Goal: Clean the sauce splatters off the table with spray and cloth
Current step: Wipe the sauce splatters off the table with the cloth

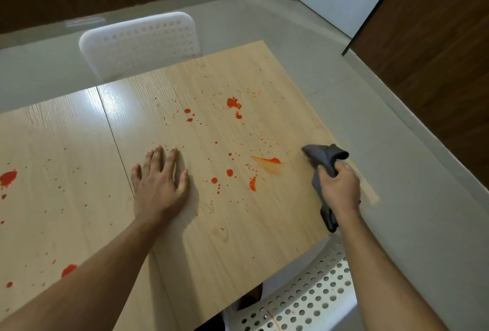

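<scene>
Table (pixel 238 238): pale wood-grain top, two panels meeting at a seam that runs from the far edge toward the near left. Sauce splatters (pixel 232 103): red-orange, scattered over both panels; a large blot at the far middle of the right panel, two smaller drops to its left, round drops and a fine spray of specks through the centre, more blots along the left edge of the left panel. Smear (pixel 268 162): one streak of sauce dragged thin into an orange wash, lying just left of the cloth. Left hand (pixel 158 182): laid flat on the table, palm down, fingers straight and slightly spread, holding nothing, placed just right of the seam and left of the central drops. Right hand (pixel 340 187): fingers curled round a bunched grey cloth (pixel 325 157), near the right edge of the table; the cloth's upper fold sticks out beyond the fingers toward the smear, its lower end hangs below the wrist; whether the cloth touches the table cannot be told. White perforated chair (pixel 140 39): drawn up at the far side. Second white perforated chair (pixel 312 299): at the near corner, partly under the right forearm. Floor (pixel 397 145): light grey, with dark wood panelling round the room.
</scene>
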